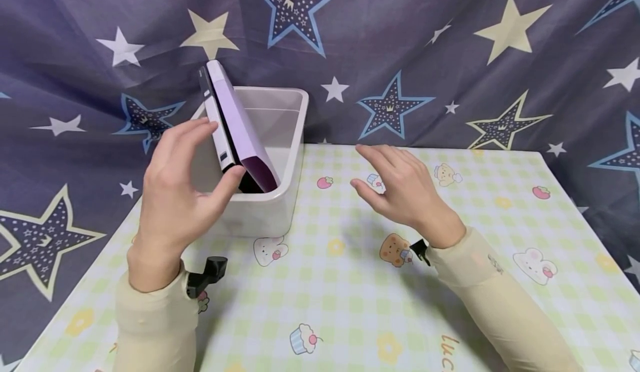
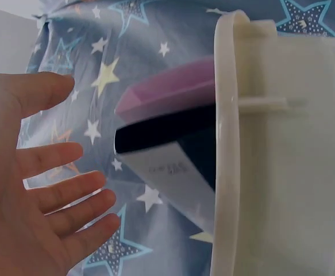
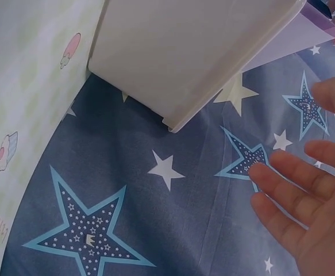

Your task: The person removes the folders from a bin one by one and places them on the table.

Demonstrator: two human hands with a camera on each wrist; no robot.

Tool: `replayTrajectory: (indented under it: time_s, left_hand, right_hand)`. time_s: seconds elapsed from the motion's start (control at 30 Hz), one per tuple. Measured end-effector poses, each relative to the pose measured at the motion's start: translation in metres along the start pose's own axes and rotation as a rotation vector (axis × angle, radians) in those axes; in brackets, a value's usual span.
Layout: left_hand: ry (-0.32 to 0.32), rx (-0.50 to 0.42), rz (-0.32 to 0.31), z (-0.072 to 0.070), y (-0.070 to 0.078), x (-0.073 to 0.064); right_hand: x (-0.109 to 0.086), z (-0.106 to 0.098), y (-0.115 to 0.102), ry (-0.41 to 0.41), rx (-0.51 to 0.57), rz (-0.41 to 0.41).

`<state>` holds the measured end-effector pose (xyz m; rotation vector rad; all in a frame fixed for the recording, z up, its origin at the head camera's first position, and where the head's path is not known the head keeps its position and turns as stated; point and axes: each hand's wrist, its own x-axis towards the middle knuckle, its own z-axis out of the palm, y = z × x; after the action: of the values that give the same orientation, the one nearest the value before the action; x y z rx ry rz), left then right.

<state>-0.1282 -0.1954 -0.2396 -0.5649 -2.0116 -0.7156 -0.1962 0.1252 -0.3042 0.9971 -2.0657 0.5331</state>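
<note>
I've got the left hand point(image 1: 175, 180) beside the white bin point(image 1: 260, 216), fingers and thumb spread, gripping nothing (head view overlaps it with the black-and-white binder point(image 1: 216, 130), but left wrist view shows a gap). That binder and the purple folder point(image 1: 244, 122) stand side by side in the bin, both tilted, tops sticking out above the rim, purple to the right in my head view. Right hand point(image 1: 404, 191) I see above the checked tablecloth point(image 1: 345, 288), fingers extended, holding nothing.

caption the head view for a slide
Left hand near a purple folder and black-and-white binder in a bin, right hand above the table.
</note>
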Motion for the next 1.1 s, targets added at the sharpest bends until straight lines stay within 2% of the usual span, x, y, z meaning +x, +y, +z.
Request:
replayTrajectory:
  time_s: [0.17,0.37,0.53,0.73,0.9,1.1]
  left_hand:
    - [-0.013,-0.023,-0.032,-0.009,-0.008,0.001]
    - [-0.063,-0.059,-0.087,-0.018,-0.019,0.000]
    - [-0.113,-0.068,-0.114,-0.020,-0.028,-0.002]
    - [-0.126,-0.051,-0.166,-0.022,-0.038,-0.004]
    - [-0.192,-0.011,-0.206,-0.022,-0.046,-0.006]
    - [-0.247,-0.020,-0.267,-0.021,-0.052,-0.008]
  right_hand:
    - [0.003,0.000,0.000,-0.006,-0.001,0.000]
    - [0.004,0.001,0.001,-0.016,-0.005,-0.008]
    - [0.006,0.000,0.001,-0.013,-0.004,-0.013]
    - [0.009,0.000,0.002,-0.023,-0.008,-0.018]
    - [0.010,-0.001,0.004,-0.018,-0.005,-0.014]
    - [0.011,-0.001,0.005,-0.026,-0.010,-0.003]
